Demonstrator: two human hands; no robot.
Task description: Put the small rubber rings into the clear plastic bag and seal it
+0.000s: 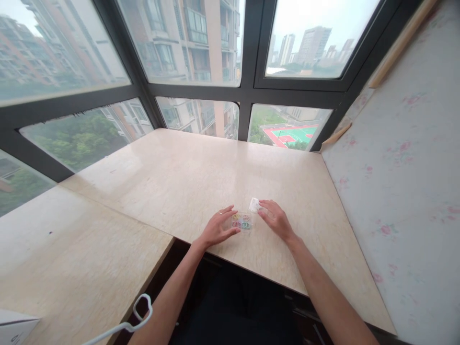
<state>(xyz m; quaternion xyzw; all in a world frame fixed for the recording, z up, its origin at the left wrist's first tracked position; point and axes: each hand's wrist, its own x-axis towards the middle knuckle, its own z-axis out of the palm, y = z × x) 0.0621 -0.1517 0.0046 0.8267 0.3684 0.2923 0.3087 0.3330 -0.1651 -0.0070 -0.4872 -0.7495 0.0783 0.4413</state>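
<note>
A small clear plastic case (242,223) lies flat on the stone counter, with compartments holding small coloured rings or bands in yellow, orange-pink, red and green. My left hand (218,227) rests at the left side of the case, thumb and fingers apart around its edge; a ring is on one finger. Just behind and right of the case is a small white, square, partly see-through piece (254,205), whose exact kind I cannot make out. The thumb and fingertips of my right hand (276,219) are at its right edge, gripping it.
The pale marbled counter (201,167) runs back to dark-framed windows (247,93). A flower-patterned wall (402,182) bounds the right side. At the lower left are a white bent rod or hook (143,311) and the corner of a white box (16,328).
</note>
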